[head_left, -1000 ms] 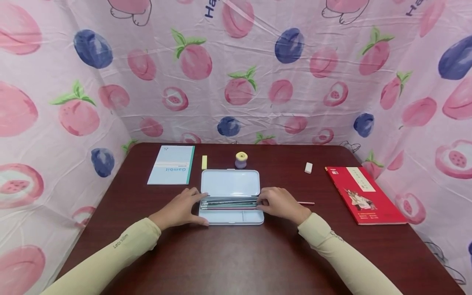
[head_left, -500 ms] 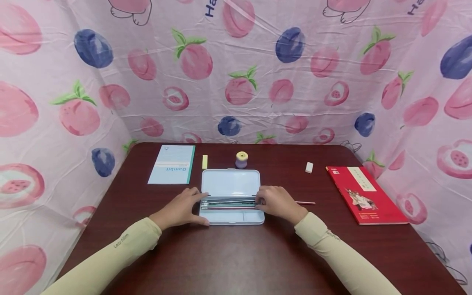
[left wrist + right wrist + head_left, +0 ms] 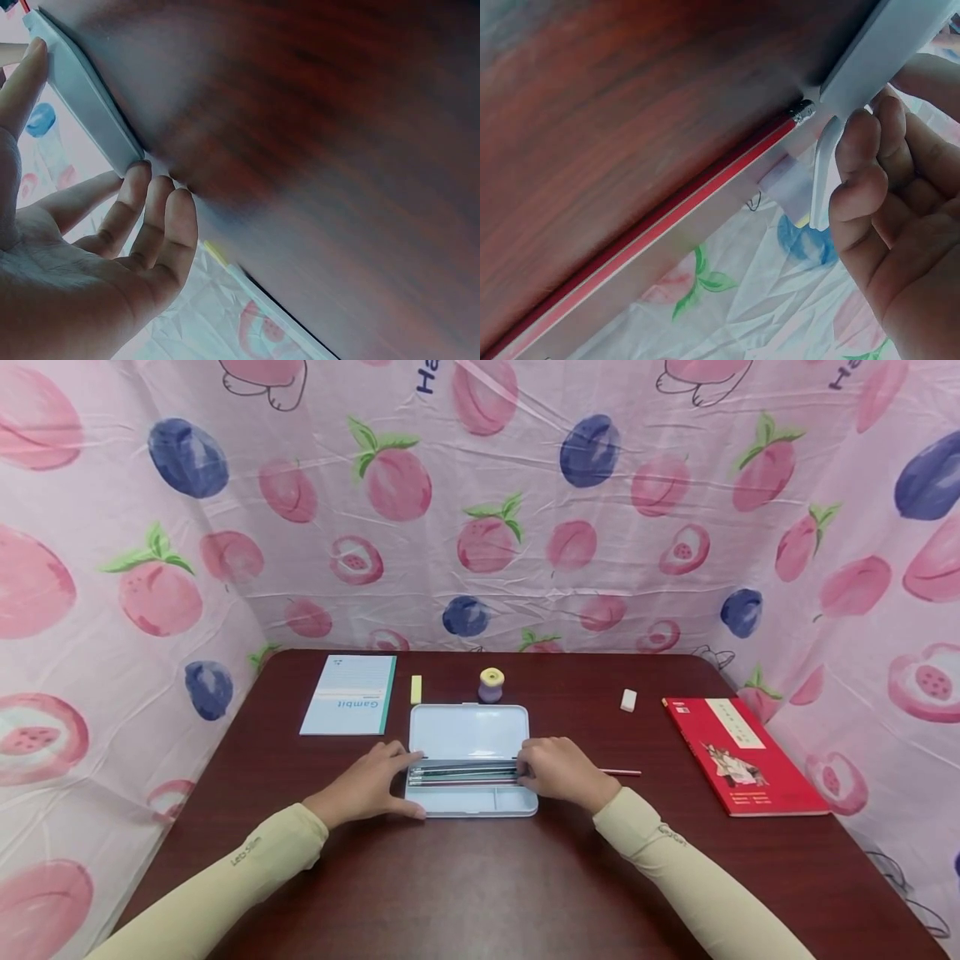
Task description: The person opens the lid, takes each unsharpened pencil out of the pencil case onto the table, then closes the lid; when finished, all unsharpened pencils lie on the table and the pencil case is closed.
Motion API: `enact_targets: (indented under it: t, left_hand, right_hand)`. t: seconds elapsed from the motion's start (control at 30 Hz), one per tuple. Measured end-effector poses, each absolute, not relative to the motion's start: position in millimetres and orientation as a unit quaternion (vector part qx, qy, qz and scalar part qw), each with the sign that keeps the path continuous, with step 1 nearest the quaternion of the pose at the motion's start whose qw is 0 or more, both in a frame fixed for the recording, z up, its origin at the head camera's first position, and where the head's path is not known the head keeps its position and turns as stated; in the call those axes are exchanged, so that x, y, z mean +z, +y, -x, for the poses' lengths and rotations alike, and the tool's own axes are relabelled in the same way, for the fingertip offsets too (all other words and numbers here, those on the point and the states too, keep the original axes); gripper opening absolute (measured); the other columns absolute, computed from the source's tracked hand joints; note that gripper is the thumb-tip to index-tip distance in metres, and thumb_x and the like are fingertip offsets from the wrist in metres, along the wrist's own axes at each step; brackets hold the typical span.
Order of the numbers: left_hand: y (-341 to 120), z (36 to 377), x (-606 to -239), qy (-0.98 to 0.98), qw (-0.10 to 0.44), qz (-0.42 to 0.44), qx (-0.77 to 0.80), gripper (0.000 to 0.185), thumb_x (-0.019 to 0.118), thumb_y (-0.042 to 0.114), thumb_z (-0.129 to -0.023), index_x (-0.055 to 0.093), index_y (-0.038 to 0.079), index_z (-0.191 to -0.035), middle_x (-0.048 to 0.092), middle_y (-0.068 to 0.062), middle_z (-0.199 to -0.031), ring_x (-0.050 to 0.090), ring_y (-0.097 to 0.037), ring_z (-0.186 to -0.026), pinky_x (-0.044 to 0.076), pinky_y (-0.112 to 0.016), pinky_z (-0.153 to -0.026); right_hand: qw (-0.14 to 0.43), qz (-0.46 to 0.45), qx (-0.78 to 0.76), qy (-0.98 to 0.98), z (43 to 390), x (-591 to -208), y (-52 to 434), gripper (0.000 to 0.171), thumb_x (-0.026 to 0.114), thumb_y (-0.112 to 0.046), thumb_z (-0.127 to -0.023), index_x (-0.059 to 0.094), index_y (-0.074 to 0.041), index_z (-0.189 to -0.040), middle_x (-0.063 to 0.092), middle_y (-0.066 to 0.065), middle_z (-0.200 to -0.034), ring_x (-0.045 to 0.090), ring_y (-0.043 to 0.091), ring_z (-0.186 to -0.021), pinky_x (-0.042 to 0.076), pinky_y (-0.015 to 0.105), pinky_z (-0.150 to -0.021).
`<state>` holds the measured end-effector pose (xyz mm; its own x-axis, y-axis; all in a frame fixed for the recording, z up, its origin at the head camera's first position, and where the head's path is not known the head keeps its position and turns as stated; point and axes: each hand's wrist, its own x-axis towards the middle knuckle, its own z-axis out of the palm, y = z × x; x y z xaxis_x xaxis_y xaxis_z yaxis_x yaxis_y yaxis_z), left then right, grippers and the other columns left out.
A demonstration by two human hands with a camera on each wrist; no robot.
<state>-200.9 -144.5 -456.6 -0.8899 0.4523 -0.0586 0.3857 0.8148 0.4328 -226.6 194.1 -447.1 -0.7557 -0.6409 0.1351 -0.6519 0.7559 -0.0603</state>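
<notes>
A pale blue pencil case (image 3: 468, 731) lies open at the table's middle, its lid folded back. Several pencils (image 3: 465, 771) lie lengthwise in its tray. My left hand (image 3: 371, 785) rests against the case's left end (image 3: 82, 97), fingers fairly straight and the thumb along the front edge. My right hand (image 3: 558, 770) is at the right end, its fingers (image 3: 862, 150) curled against the case (image 3: 870, 52) with the thumb on the other side. A red pencil (image 3: 621, 772) lies on the table just right of that hand; in the right wrist view the red pencil (image 3: 667, 217) ends at the case's corner.
On the dark wooden table (image 3: 480, 877) lie a light blue notebook (image 3: 350, 695), a yellow stick (image 3: 416, 690), a yellow-topped purple sharpener (image 3: 491, 686), a white eraser (image 3: 627, 700) and a red book (image 3: 742, 756). Pink fruit-print cloth walls the table in.
My right hand has slid a little to the left, closer in on the case's right end. The left hand and the case have stayed put.
</notes>
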Motion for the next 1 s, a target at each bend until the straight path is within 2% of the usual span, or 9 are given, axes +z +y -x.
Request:
enact_targets:
  t: [0.47, 1.0]
  left_hand:
    - [-145.1, 201.3, -457.0, 0.949, 0.077, -0.224, 0.210, 0.102, 0.093, 0.062, -0.072, 0.057, 0.016, -0.156, 0.061, -0.006, -0.125, 0.051, -0.020, -0.111, 0.053, -0.040, -0.095]
    - [-146.0, 201.5, -457.8, 0.946, 0.071, -0.233, 0.214, 0.101, 0.093, 0.062, -0.073, 0.057, 0.015, -0.155, 0.062, -0.006, -0.123, 0.051, -0.020, -0.109, 0.052, -0.040, -0.093]
  right_hand:
    - [-0.031, -0.320, 0.082, -0.944, 233.5, -439.4, 191.9, 0.015, 0.087, -0.013, -0.087, 0.073, -0.016, -0.080, 0.057, -0.007, -0.069, 0.048, 0.007, -0.063, 0.045, 0.024, -0.059]
    - [-0.061, -0.318, 0.085, -0.942, 233.8, -433.6, 189.5, 0.015, 0.085, -0.012, -0.089, 0.072, -0.014, -0.082, 0.058, -0.006, -0.070, 0.049, 0.007, -0.063, 0.045, 0.023, -0.059]
